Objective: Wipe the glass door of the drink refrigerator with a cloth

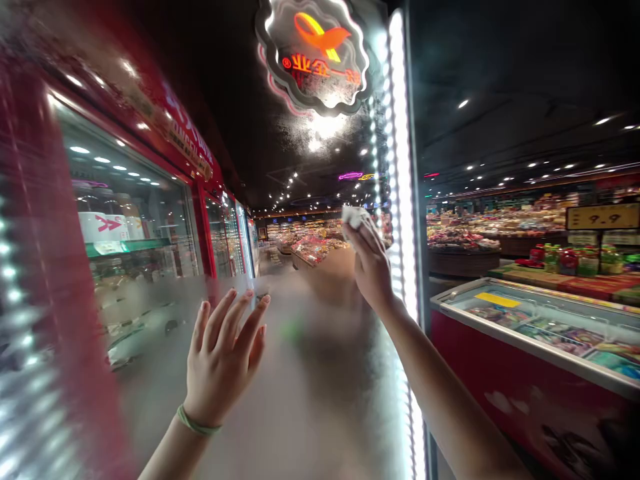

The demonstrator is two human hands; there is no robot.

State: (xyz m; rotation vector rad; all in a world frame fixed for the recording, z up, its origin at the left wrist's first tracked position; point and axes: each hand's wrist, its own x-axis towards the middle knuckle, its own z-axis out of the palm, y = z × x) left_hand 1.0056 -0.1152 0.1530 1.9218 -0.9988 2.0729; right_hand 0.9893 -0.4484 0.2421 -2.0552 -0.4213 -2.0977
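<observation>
My right hand (373,260) is raised in the middle of the view, fingers bent over a crumpled white cloth (354,217). It holds the cloth up against a tall reflective glass panel (330,373), close to the bright strip of lights (403,167) along the panel's right edge. Lower and to the left, my left hand (225,350) is held up with its fingers spread and nothing in it. A green band (197,421) circles that wrist. Whether the left fingertips touch the glass, I cannot tell. Smears or haze dull the lower part of the panel.
A lit scalloped sign (315,53) with reversed lettering shows at the top. On the left, a red-framed glass cabinet (135,220) holds jars. To the right stands a chest freezer (540,327) with packages inside, with several jars (570,260) and a price sign (603,217) behind it.
</observation>
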